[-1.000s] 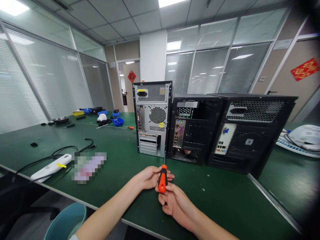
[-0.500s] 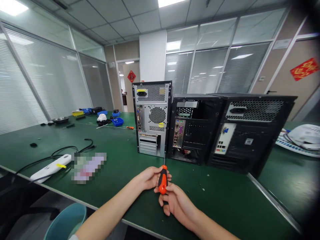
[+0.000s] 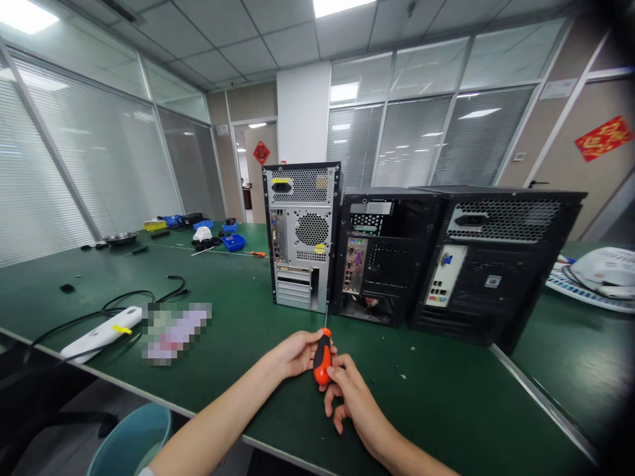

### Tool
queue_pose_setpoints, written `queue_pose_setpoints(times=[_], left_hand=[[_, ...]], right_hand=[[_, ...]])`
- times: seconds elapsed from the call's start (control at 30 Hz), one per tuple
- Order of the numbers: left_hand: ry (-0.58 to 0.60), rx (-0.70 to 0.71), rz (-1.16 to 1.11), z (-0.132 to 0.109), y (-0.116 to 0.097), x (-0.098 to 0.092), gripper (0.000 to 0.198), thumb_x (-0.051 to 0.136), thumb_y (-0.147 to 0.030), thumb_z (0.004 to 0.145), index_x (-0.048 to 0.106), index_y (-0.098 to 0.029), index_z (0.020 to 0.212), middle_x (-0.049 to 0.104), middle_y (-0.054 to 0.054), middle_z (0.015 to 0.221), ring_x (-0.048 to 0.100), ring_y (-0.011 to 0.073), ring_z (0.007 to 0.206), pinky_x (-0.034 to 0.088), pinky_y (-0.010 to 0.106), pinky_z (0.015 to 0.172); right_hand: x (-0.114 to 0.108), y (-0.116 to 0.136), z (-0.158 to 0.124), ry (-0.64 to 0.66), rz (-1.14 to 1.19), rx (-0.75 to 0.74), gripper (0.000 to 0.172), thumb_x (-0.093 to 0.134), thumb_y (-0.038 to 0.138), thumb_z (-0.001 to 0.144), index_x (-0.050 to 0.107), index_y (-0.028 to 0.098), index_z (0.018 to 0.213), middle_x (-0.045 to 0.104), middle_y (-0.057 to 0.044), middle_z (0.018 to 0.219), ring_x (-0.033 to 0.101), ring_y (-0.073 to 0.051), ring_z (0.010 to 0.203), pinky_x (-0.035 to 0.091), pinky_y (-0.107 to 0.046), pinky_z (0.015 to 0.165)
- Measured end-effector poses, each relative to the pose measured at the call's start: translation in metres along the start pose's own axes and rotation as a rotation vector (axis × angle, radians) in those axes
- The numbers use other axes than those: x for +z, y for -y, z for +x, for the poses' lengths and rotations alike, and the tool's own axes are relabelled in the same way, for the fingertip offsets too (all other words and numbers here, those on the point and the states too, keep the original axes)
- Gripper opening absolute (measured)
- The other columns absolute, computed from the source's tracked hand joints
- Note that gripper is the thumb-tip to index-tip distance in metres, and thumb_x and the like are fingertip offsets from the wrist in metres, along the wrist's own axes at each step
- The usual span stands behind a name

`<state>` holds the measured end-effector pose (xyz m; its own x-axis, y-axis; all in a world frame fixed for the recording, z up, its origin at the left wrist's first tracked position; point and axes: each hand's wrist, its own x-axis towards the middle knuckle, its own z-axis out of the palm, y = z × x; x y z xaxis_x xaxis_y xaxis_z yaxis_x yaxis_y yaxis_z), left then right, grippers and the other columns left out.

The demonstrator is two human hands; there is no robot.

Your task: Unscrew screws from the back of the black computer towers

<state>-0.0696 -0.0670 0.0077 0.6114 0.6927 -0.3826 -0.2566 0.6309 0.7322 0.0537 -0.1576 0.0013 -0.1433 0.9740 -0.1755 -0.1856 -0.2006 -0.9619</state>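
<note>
Both hands are on an orange and black screwdriver [image 3: 322, 360]. My left hand [image 3: 300, 352] is closed around the front of its handle. At the handle's rear end, the thumb and fingers of my right hand [image 3: 350, 390] grip it, with the other fingers curled loosely below. The shaft points away from me, its tip at the lower right corner of a silver-backed computer tower [image 3: 313, 228]. That tower stands upright, its rear panel facing me. Whether the tip sits in a screw is too small to tell.
Right of it stand a black tower [image 3: 397, 264] and another black tower [image 3: 496, 264]. Small bits lie on the green table [image 3: 238, 357]. To the left are a white power strip [image 3: 104, 334], cables and a blurred-out item. Blue trays [image 3: 233, 242] and another screwdriver [image 3: 258, 254] lie farther back.
My right hand has turned at the handle's end, its fingers shifting up and right around it. The handle has rotated slightly. My left hand has hardly moved, and the towers stand still.
</note>
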Motion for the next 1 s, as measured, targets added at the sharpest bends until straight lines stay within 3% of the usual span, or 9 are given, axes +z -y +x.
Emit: queue_pose_setpoints(times=[0.23,0.73,1.0], left_hand=[[-0.051,0.009,0.024,-0.0015,-0.0013,0.0031,0.025,0.055,-0.032,0.083,0.061,-0.008,0.08,0.067,0.01,0.076,0.065,0.0159,0.068,0.049,0.026,0.067],[-0.041,0.093,0.103,0.0007,0.0016,0.0002,0.031,0.066,-0.038,0.073,0.058,-0.009,0.08,0.066,0.008,0.071,0.063,0.0136,0.058,0.049,0.023,0.055],[-0.091,0.119,0.206,-0.0024,0.0009,0.0068,0.037,0.069,-0.044,0.069,0.056,-0.01,0.078,0.064,0.005,0.066,0.058,0.0103,0.052,0.043,0.019,0.047]], right_hand=[[-0.0037,-0.0068,0.0064,-0.043,-0.118,-0.097,0.044,0.052,0.059,0.072,0.029,0.025,0.087,0.051,0.007,0.068,0.051,-0.008,0.037,0.033,-0.015,0.023],[-0.0018,-0.0053,0.0048,-0.024,-0.094,-0.081,0.049,0.055,0.063,0.07,0.027,0.025,0.087,0.049,0.009,0.068,0.05,-0.007,0.035,0.033,-0.014,0.021],[0.0003,-0.0043,0.0031,-0.033,-0.089,-0.085,0.05,0.058,0.061,0.069,0.027,0.025,0.087,0.049,0.01,0.066,0.049,-0.007,0.035,0.033,-0.014,0.021]])
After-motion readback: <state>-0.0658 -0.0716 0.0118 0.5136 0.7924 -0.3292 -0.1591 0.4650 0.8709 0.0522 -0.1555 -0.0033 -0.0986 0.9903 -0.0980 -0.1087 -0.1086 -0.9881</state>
